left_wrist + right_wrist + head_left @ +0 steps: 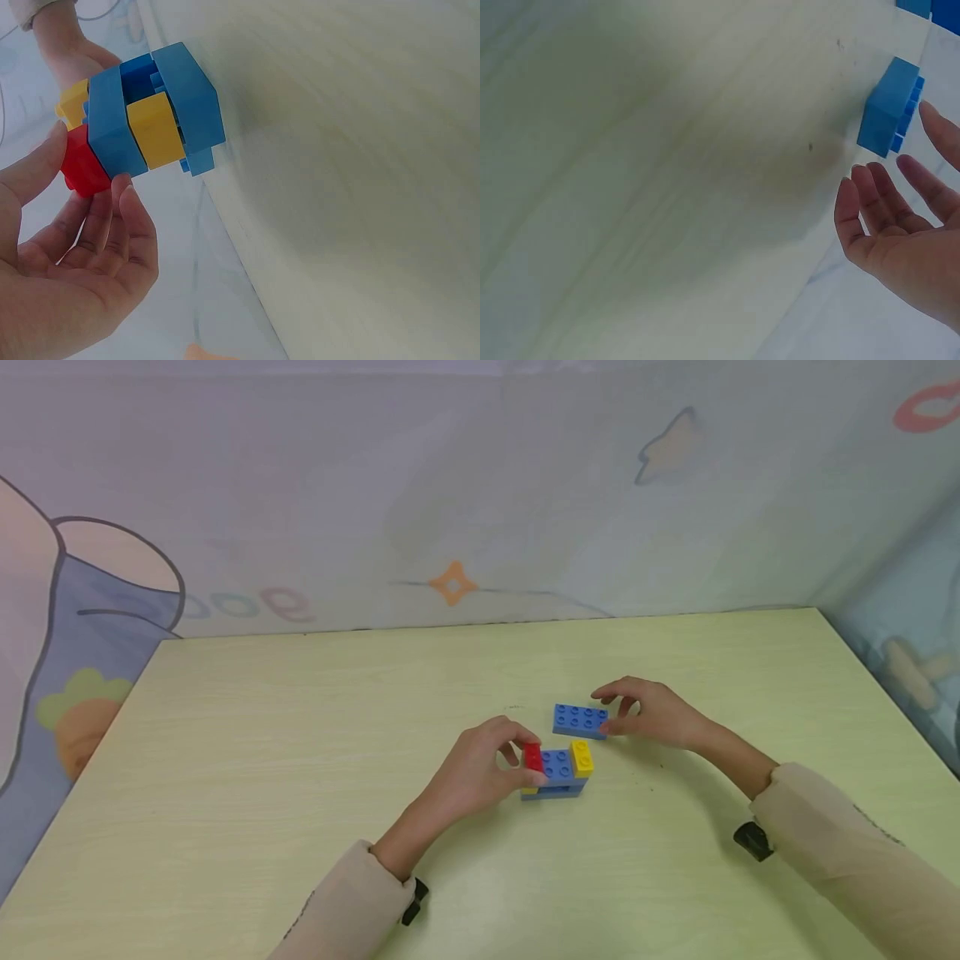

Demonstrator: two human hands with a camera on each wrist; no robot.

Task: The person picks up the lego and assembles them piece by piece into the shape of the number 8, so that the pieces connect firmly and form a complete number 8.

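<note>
L hand grasps the brick assembly w/ fingers curled round its red brick end; thumb & fingertips touch the red part in the wrist view. Assembly = blue plates top & bottom, red brick at L end, yellow brick at R end, sitting on the worktop approx. mid-width, nearer the front edge than the back. R hand is just beside a loose blue brick, fingers loosely bent round its R end; wrist view shows fingers relaxed, apart from the brick, so released, not gripping. Loose blue brick lies flat on worktop, just behind the assembly, toward the back edge.
</note>
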